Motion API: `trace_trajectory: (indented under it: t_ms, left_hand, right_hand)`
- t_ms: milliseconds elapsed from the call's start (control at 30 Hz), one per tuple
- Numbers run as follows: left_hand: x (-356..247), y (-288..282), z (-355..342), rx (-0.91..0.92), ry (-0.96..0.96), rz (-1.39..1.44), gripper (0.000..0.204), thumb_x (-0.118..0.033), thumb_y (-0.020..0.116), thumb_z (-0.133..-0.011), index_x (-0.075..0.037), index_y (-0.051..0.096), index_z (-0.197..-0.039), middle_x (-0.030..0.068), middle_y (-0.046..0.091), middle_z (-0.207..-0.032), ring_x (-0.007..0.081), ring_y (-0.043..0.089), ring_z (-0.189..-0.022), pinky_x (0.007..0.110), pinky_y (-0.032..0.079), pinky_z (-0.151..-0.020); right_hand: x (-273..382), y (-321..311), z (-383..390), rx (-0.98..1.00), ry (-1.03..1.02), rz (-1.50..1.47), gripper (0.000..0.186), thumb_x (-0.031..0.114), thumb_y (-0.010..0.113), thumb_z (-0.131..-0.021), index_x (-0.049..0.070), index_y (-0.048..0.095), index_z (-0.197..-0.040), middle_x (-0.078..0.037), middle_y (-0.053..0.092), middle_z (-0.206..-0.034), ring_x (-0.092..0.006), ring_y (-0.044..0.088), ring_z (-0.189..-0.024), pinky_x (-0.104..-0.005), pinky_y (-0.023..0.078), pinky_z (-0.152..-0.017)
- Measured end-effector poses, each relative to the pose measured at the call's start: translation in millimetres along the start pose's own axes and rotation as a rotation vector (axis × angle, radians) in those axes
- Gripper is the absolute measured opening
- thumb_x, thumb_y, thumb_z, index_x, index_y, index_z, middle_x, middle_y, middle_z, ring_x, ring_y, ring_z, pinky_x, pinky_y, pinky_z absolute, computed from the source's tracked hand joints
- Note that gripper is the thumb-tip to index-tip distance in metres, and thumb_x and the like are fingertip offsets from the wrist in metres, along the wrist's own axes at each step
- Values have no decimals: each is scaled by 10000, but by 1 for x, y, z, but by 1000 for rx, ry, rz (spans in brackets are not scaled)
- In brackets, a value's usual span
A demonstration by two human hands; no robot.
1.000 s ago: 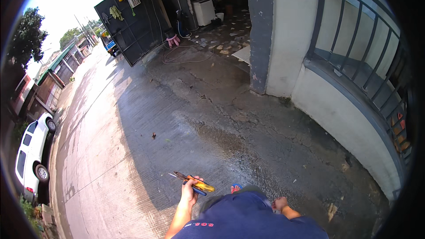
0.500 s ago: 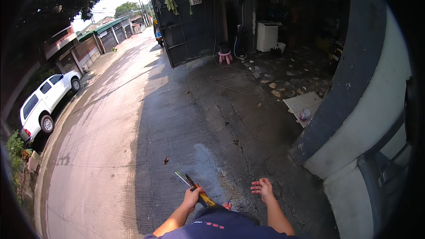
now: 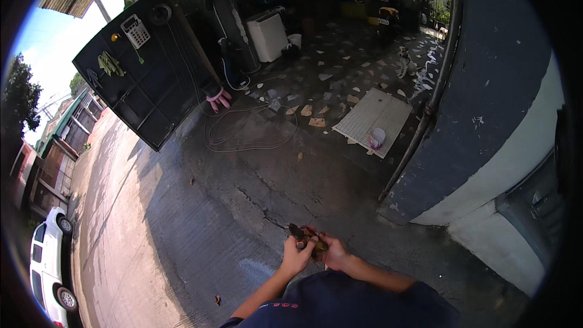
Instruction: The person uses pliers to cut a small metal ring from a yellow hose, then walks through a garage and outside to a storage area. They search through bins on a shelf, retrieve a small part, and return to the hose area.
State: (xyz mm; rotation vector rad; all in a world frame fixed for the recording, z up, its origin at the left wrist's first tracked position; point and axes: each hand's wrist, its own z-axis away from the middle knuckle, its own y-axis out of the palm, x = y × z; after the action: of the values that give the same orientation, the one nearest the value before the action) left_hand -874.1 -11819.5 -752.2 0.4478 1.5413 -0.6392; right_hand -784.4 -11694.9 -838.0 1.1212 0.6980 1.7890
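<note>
the person's left hand [image 3: 296,259] and right hand [image 3: 338,255] meet at the lower middle of the frame, both closed around a small bunch of dark-tipped hand tools with orange and yellow parts [image 3: 297,232]. the tools are held in front of the dark blue shirt [image 3: 346,305], above rough grey concrete ground [image 3: 212,225], their dark end pointing toward the upper left; how many there are cannot be told, since the fingers cover much of them. to the upper right of the hands, a flat white ribbed panel [image 3: 367,118] lies on the ground, with a small white and pink tub [image 3: 376,139] on its near end. a tall black metal gate panel [image 3: 146,79] stands at the upper left, and a white vehicle [image 3: 53,273] sits at the lower left edge.
</note>
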Motion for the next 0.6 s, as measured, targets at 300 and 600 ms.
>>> trace_trajectory:
  t_ms: [300,600]
  left_hand:
    - [8,-61,-288,-309,-77,230,279,-108,668,-969,-11,559,-1207,97,692,-990,201,669,-930,342,529,-825]
    - [14,-68,-668,205,25,-20,489,-139,789,-902,42,519,-1267,146,697,-1110,233,687,-1024,380,565,-877]
  right_hand:
    - [218,79,-262,146,2,155,140,266,439,-1101,185,549,-1135,3,607,-1071,-156,651,-996,-385,565,-773]
    - [462,62,-474,-10,-173,-55,132,327,516,-1072,217,545,-1139,-15,655,-1003,-165,687,-838,-347,486,-435]
